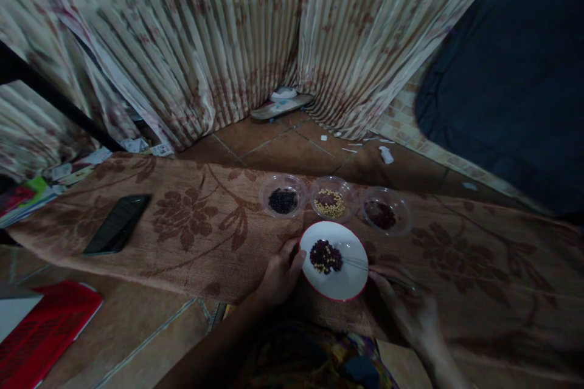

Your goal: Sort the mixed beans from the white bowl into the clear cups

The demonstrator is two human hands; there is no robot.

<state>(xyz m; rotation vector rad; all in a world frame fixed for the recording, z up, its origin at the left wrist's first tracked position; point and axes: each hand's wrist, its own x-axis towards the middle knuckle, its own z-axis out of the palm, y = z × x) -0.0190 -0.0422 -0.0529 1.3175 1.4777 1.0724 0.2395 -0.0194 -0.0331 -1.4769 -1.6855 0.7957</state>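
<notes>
A white bowl (335, 289) with a red rim stands tilted on the cloth-covered table, with mixed dark and yellow beans (325, 256) gathered on its left side. My left hand (280, 273) grips the bowl's left rim, thumb over the edge. In my right hand (406, 301), slightly blurred, is a thin wire whisk (356, 262) whose wires reach into the bowl beside the beans. Behind the bowl is a row of three clear plastic bowls: one with black beans (281, 200), one with yellow beans (335, 209), one with dark red beans (381, 214).
A black phone (117, 225) lies on the left part of the brown patterned tablecloth (191, 255). Papers and booklets (68, 173) sit at the table's left end. Beyond the far edge are floor tiles, a skateboard (280, 107) and striped curtains (255, 30). A red bag (55, 328) lies lower left.
</notes>
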